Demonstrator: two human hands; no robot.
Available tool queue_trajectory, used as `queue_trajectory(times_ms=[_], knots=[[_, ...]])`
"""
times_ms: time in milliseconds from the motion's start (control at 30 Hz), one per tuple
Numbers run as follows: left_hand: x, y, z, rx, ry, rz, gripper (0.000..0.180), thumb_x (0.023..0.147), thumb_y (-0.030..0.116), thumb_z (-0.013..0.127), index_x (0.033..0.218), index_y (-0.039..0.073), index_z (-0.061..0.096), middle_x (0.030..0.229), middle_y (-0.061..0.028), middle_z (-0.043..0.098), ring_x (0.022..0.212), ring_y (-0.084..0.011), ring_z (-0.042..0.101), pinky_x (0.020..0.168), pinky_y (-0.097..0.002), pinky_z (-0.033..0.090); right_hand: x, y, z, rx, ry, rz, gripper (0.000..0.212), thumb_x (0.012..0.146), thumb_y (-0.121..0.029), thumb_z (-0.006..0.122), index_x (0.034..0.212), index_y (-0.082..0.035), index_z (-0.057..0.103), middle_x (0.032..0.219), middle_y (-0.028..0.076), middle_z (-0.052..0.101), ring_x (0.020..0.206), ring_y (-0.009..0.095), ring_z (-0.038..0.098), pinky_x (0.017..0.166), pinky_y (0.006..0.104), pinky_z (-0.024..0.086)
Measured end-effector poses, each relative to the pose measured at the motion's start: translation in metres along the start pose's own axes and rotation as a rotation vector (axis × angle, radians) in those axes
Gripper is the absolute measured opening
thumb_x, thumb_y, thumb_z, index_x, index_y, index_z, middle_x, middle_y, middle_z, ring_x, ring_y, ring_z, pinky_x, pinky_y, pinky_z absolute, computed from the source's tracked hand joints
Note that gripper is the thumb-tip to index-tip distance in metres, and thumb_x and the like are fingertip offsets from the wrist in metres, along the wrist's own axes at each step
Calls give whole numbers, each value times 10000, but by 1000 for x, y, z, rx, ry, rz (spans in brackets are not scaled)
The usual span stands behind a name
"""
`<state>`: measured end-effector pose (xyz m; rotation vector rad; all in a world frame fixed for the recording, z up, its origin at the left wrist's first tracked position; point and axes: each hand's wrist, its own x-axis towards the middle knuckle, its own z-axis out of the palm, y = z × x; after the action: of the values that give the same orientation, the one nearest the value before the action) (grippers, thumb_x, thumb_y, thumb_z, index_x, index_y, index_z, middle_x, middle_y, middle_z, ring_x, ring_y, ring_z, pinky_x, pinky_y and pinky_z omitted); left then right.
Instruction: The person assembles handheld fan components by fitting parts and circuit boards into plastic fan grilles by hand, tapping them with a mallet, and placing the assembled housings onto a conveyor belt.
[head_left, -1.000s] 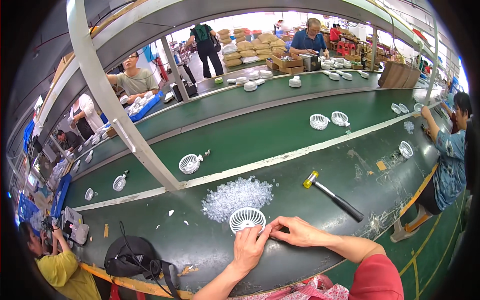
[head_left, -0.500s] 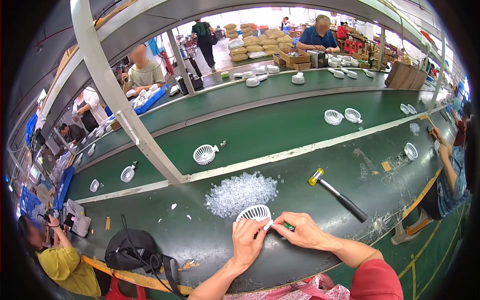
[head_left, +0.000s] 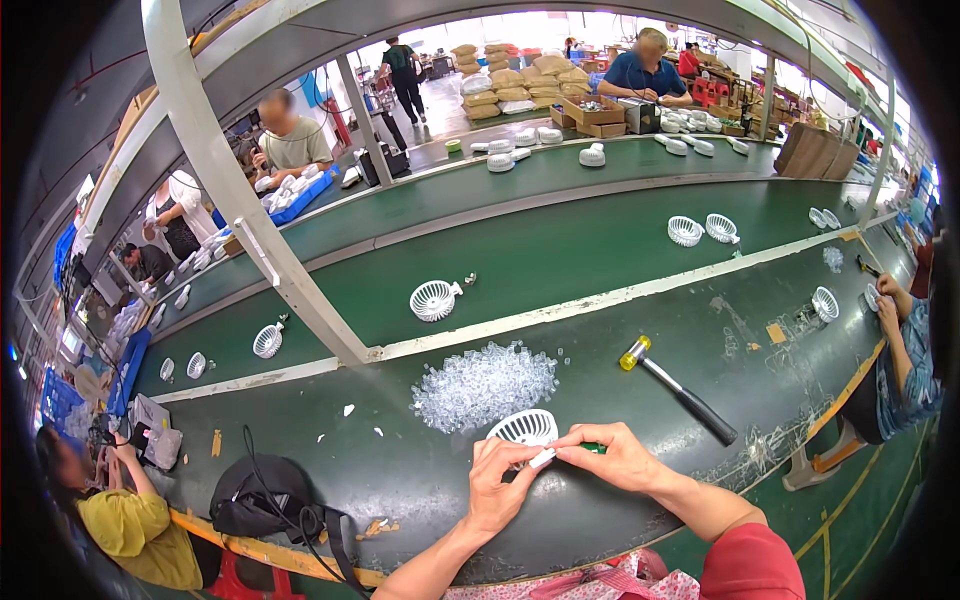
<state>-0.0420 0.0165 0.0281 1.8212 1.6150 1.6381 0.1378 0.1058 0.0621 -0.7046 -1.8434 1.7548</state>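
Note:
Close to the bench's near edge, a white slatted fan cage (head_left: 526,427) sits tilted with its round open side up. My left hand (head_left: 497,485) is closed on the near end of the cage, where a small white stub (head_left: 543,458) shows at the fingertips. From the right, my right hand (head_left: 618,462) comes in with its thumb and finger pinched at that stub. A small green piece (head_left: 594,448) peeks out between the right fingers; its kind is mostly hidden. Beyond the cage lies a heap of small clear plastic pieces (head_left: 487,385).
A yellow-headed mallet (head_left: 682,394) with a black handle lies right of my hands. On the left is a black bag (head_left: 262,505) with a cord. Behind the bench, a green conveyor belt (head_left: 560,260) carries more white cages. Co-workers sit at both sides and across.
The cages on the belt have moved right. My hands and the fan cage have shifted slightly right, and the white stub now shows more plainly between my fingertips.

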Motion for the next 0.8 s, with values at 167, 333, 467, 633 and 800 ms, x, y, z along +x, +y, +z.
queue_trajectory(times_ms=[167, 333, 467, 633, 800], knots=[[-3, -1, 3, -135, -31, -98, 209, 736, -2, 803, 892, 68, 685, 839, -55, 700, 794, -172, 604, 748, -307, 455, 2, 0, -7, 93, -49, 35, 158, 933, -110, 651, 1046, -20, 714, 876, 13, 643, 854, 92, 556, 792, 251, 443], [-3, -2, 2, -83, -56, -3, 206, 742, -5, 800, 897, 54, 679, 846, -62, 695, 785, -170, 619, 713, -304, 483, 0, -5, -9, -246, -57, -205, 155, 893, -113, 688, 1035, -54, 711, 933, 58, 669, 970, 180, 597, 873, 307, 462], [-7, -4, 4, -146, -99, -114, 201, 752, -2, 799, 898, 45, 669, 863, -66, 685, 783, -151, 624, 664, -275, 496, -3, -6, -5, -259, -37, -305, 148, 860, -50, 703, 1007, -31, 693, 949, 82, 658, 945, 207, 613, 848, 326, 481], [-3, 2, 4, -158, -56, -77, 215, 755, -11, 796, 912, 50, 662, 866, -69, 679, 782, -148, 626, 651, -272, 499, -3, -6, -4, -291, 51, -311, 137, 852, -33, 706, 984, 0, 687, 931, 106, 669, 887, 219, 640, 798, 316, 503], [-2, -2, 4, -139, -55, -8, 226, 766, -25, 783, 897, 50, 615, 857, -77, 671, 774, -152, 626, 637, -268, 501, -1, -7, -2, -316, 44, -368, 133, 840, -26, 714, 969, 1, 691, 923, 103, 675, 857, 220, 644, 796, 322, 499]])
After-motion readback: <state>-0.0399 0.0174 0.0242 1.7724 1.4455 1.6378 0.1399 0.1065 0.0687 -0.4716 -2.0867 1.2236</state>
